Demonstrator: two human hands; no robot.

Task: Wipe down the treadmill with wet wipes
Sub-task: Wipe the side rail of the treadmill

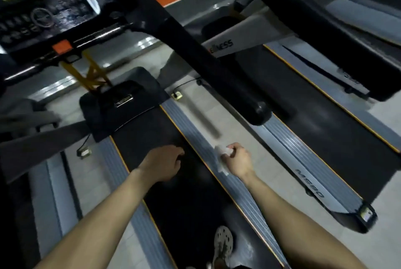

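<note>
A perforated shoe [223,245] stands on the treadmill [191,203], on its dark belt. Both bare forearms reach forward. The left hand [161,163] hovers palm-down over the belt, its fingers loosely curled and holding nothing. The right hand [238,160] is raised over the grey right rail [238,192] with its fingers bunched, pinching a crumpled white wipe [222,153] that trails down below the palm. The next machine [310,183] has "MS80" on its side rail. Farther off, its grey upright [225,44] shows the letters "NESS". The writing on the console [43,14] is too blurred to read.
</note>
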